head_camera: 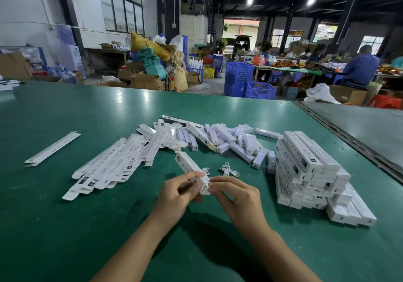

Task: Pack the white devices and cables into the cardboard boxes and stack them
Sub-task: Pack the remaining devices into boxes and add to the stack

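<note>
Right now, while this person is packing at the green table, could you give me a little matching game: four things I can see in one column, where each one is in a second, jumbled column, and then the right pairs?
Things
1. stack of packed boxes
2. flat boxes
3. loose cable
4. long white box

Places
A. gripped by the left hand and right hand
B. on the table, just beyond the hands
C. fanned out left of the hands
D. piled right of the hands

Pairs: 1-D, 2-C, 3-B, 4-A
</note>
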{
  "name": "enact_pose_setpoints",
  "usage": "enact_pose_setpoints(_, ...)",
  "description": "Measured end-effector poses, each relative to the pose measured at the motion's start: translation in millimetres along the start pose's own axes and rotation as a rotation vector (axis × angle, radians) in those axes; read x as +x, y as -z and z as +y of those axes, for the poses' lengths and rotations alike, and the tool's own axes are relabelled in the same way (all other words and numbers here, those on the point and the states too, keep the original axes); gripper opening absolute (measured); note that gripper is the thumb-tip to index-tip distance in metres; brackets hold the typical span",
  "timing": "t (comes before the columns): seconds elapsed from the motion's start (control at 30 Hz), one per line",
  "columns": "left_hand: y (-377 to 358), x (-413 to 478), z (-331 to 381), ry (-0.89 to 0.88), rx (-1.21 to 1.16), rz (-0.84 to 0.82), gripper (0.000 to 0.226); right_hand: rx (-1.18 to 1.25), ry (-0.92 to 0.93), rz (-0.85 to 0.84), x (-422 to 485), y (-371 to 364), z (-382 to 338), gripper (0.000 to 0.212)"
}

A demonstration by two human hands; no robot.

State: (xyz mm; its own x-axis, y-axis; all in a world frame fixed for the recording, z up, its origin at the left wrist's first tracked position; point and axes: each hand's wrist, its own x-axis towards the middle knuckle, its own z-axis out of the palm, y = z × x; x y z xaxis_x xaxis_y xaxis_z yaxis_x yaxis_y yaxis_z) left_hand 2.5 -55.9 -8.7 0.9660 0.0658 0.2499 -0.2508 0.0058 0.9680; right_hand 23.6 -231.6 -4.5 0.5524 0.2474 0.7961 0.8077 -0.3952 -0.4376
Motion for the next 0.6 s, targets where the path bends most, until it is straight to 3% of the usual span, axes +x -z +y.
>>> enact_pose_setpoints(0.17,4.3,-2.4,1.5,0.003,0.002,-0.153,0.013,0.197,-0.253,-0.052,0.2,2.8,-1.7,0.019)
enact_pose_setpoints(0.23,3.3,-3.3,-0.3,-0.008,0.019,-0.19,0.024,0.295,-0.325,-0.066,0.6,4.6,-4.4,0.024)
enact_pose_setpoints(0.33,3.8,-1.3,-4.0,-0.034,0.083,-0.179,0.044,0.329,-0.363,-0.078,0.3,4.5,-8.8,0.015)
enact_pose_setpoints(0.47,3.8,2.1,-9.7,-0.07,0.131,-0.153,0.047,0.231,-0.389,-0.126,-1.1,2.2,-9.4,0.012)
enact_pose_setpoints(0.6,0.3,1.2,-10.5,-0.106,0.209,-0.148,0.045,0.316,-0.558,-0.233,-1.0,5.0,-14.6,0.016)
